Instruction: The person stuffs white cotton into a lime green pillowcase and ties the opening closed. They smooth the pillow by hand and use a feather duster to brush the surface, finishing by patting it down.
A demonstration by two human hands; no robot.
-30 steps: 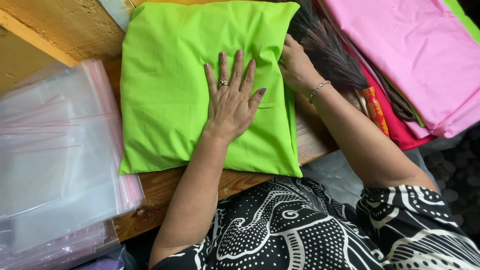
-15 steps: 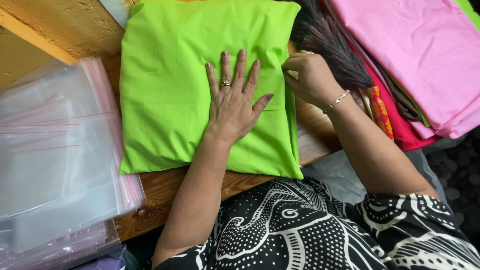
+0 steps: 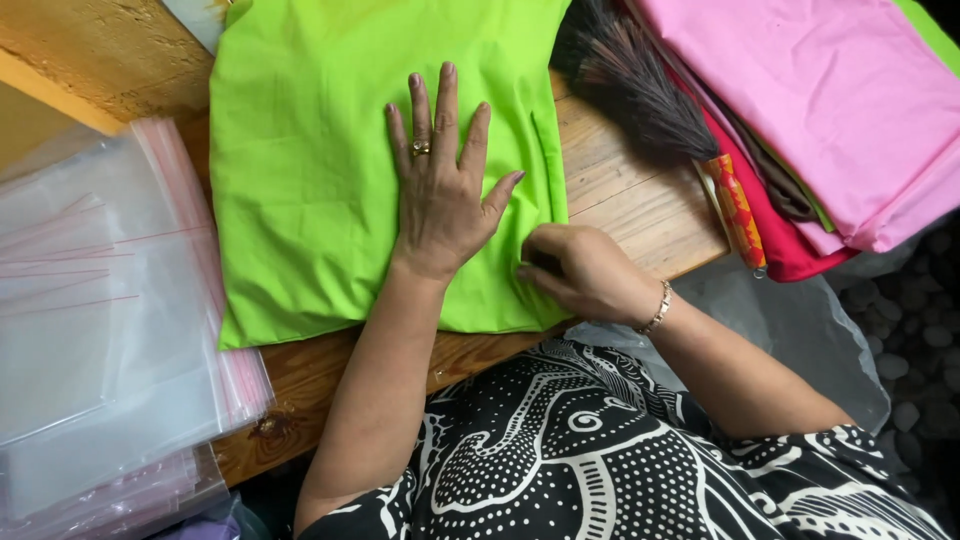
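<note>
Bags [image 3: 100, 330] left of cloth [image 3: 300, 180]

Looks like a small garment packing or tailoring workplace: rough wooden worktable [image 3: 620, 190], stack of clear resealable plastic bags [image 3: 100, 330] at one side, folded pink and red fabrics [image 3: 820, 120] piled at the other, hand broom [image 3: 640, 90] alongside.

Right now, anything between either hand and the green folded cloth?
Nothing visible. The left hand lies flat on the green folded cloth, fingers spread. The right hand is curled at the cloth's near right corner, in contact with its edge.
</note>
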